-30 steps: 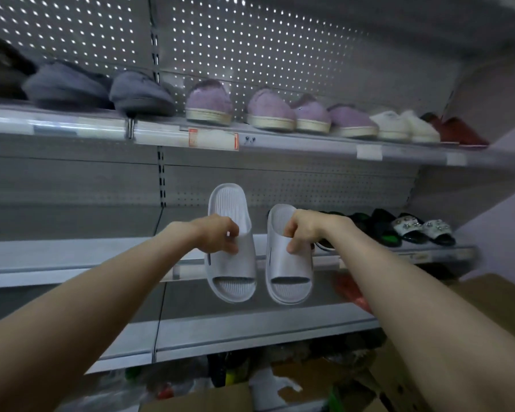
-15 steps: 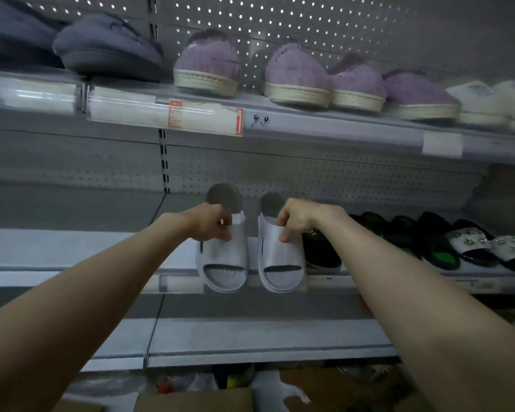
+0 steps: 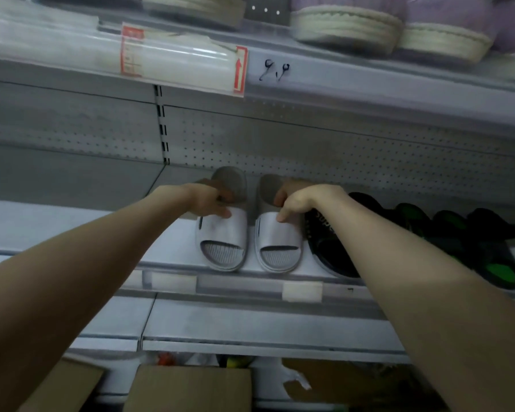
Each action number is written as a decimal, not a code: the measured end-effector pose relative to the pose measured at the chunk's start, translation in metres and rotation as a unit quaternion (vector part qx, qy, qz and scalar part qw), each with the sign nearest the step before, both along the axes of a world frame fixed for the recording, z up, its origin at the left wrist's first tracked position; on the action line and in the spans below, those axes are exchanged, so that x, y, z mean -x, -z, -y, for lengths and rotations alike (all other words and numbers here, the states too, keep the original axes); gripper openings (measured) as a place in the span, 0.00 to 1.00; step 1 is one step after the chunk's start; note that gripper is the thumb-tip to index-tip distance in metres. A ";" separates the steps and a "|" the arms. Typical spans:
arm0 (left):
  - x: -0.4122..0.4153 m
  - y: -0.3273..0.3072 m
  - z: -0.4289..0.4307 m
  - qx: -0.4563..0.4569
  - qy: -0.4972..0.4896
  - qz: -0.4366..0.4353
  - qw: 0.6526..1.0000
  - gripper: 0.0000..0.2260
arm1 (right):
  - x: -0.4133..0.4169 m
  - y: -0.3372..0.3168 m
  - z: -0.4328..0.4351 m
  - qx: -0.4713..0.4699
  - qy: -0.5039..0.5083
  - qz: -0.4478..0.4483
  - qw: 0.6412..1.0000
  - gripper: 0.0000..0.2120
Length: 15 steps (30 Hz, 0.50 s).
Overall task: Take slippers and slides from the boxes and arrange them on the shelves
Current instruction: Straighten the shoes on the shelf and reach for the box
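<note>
left hand (image 3: 211, 200) pinches left slide (image 3: 223, 242) | right hand (image 3: 301, 202) pinches right slide (image 3: 280, 245) | we line toes level at shelf (image 3: 72, 227) edge, then release

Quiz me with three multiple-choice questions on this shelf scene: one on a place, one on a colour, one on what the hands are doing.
1. Where are the grey slides? A in a box; B on the middle shelf; C on the floor.
2. What colour is the slide just right of them? A red; B yellow; C black.
3. What are the hands doing? A hanging free; B each gripping one slide; C lifting a box.

Answers: 1 B, their soles lie on the shelf with the toes at its front edge. 2 C, the black slide lies beside the right grey one. 3 B, the left hand and right hand each curl fingers over a strap.
</note>
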State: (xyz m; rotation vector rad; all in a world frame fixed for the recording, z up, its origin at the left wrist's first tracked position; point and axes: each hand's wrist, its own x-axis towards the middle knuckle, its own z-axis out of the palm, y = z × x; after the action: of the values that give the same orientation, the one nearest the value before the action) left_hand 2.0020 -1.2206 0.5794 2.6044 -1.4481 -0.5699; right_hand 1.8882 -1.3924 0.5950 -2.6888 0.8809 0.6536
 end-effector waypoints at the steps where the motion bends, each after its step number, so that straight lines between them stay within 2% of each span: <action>1: -0.002 0.002 0.002 0.000 0.001 -0.002 1.000 0.22 | -0.003 0.004 0.005 0.001 0.000 0.005 1.000 0.36; 10: -0.010 0.023 0.011 0.005 0.014 -0.007 1.000 0.19 | 0.001 0.010 0.005 0.002 -0.025 0.009 1.000 0.26; 15: -0.007 0.022 0.010 0.007 0.015 0.003 1.000 0.19 | 0.005 0.010 0.004 0.011 -0.025 -0.002 1.000 0.27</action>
State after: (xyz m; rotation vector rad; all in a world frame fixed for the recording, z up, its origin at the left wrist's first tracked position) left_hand 2.0089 -1.2304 0.5571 2.5809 -1.4894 -0.5537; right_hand 1.8836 -1.3964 0.5851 -2.7367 0.8300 0.6649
